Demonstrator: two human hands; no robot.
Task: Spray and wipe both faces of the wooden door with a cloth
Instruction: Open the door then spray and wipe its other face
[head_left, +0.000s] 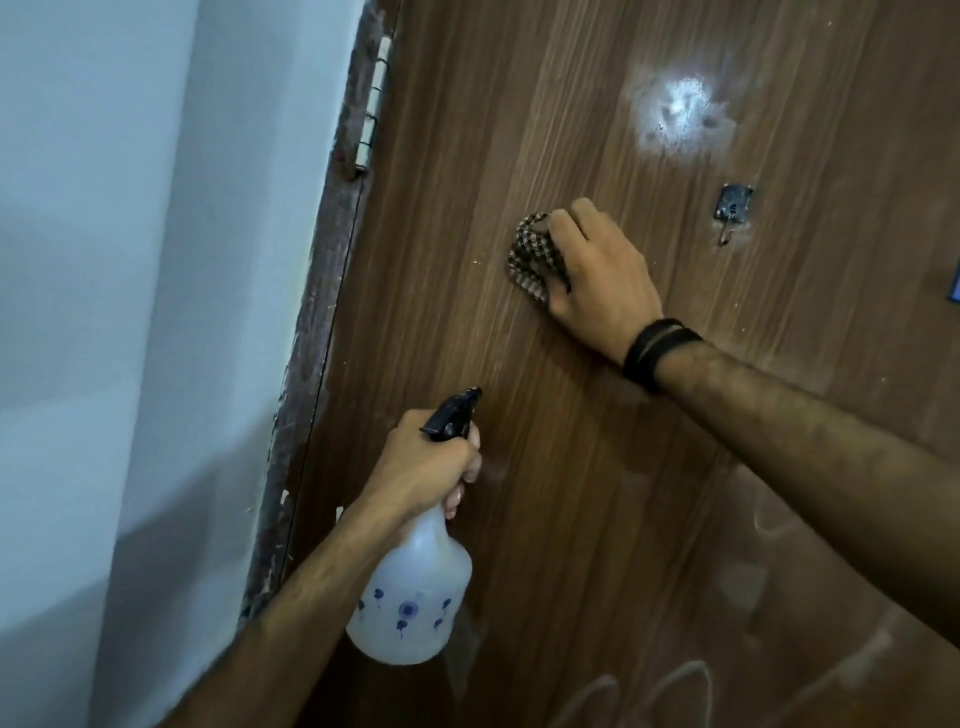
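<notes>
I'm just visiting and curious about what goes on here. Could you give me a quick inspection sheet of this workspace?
Surface: brown wooden door; white foamy spray patch near the top, faint wipe streaks lower down.
Job's things: checked cloth pressed against the door; white spray bottle with a black nozzle, aimed at the door.
Clutter: small dark wall hook on the door.
Hands: left hand grips the bottle's neck; right hand holds the cloth, black wristband on that wrist.
Cables: nothing seen.
Surroundings: pale wall, worn door frame, metal hinge.
</notes>
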